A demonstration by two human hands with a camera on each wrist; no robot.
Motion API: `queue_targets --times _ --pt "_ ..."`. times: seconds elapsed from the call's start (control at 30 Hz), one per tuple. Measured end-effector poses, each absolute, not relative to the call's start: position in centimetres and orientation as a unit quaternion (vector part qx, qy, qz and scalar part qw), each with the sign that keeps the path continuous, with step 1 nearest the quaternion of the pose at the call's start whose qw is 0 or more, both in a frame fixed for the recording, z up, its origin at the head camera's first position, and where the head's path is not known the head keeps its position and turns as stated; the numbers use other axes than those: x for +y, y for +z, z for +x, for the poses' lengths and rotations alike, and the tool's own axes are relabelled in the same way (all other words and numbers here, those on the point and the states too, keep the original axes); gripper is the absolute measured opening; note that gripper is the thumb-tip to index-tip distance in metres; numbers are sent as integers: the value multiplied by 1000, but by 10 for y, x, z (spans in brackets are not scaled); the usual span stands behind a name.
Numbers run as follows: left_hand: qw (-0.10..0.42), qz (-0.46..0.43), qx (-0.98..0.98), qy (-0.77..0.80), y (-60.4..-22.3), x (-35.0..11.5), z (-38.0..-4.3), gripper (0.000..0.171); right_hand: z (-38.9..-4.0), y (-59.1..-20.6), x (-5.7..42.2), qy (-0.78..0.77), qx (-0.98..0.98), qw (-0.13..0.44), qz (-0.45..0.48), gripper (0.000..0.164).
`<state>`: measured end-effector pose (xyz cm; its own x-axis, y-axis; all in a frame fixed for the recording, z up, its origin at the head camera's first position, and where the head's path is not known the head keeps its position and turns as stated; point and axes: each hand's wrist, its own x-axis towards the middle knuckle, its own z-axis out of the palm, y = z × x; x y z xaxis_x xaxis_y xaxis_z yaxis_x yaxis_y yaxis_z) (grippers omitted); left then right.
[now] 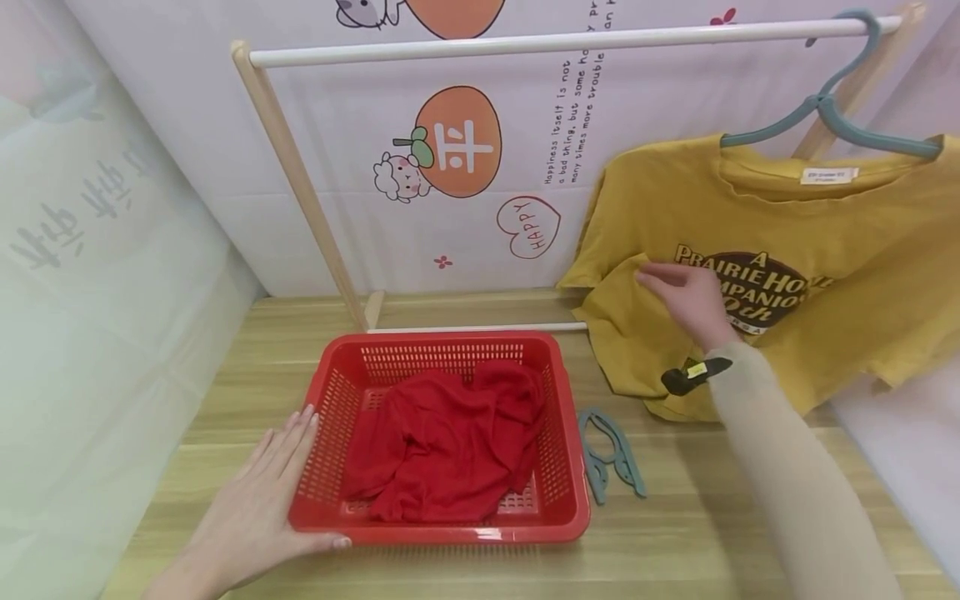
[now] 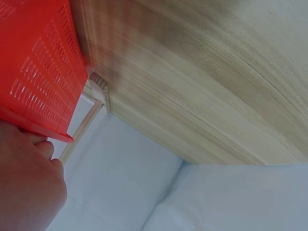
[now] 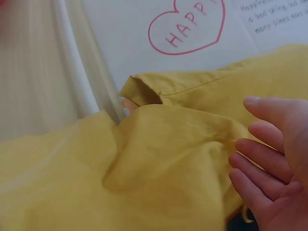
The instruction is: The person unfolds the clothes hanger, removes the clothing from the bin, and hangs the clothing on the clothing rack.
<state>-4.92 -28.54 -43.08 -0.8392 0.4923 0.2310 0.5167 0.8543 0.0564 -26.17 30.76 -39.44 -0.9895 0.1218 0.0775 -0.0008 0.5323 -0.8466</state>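
Note:
A yellow T-shirt [image 1: 660, 192] with dark printed lettering hangs on a teal hanger [image 1: 832, 117], hooked over the rack's white bar at the right. In front of the shirt is my right hand [image 1: 693, 304], near its sleeve; the right wrist view shows that hand [image 3: 272, 159] with fingers apart and loosely bent, no cloth between them. My left hand [image 1: 258, 500] rests against the left corner of a red basket [image 1: 450, 533], fingers straight along the side and thumb at the front rim. Inside the basket lies a crumpled red cloth [image 1: 457, 442].
A folded teal hanger [image 1: 611, 454] lies on the wooden table [image 1: 697, 517], right of the basket. The clothes rack [image 1: 307, 192] has wooden posts and a white top bar [image 1: 487, 47]. Behind it stands a printed backdrop [image 1: 322, 108]; a pale sheet [image 1: 90, 333] hangs at the left.

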Motion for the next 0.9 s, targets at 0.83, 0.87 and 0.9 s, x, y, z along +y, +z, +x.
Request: queue_targets --times 0.83,0.87,0.9 --pt "110 -263 -957 -59 -430 -285 -49 137 -159 -389 303 371 -926 8 66 59" --pt "111 -263 -957 -59 -430 -285 -49 137 -156 -392 301 368 -927 4 74 59" --pt "111 -262 -957 -58 -430 -285 -49 137 -153 -396 300 365 -927 1 83 59"
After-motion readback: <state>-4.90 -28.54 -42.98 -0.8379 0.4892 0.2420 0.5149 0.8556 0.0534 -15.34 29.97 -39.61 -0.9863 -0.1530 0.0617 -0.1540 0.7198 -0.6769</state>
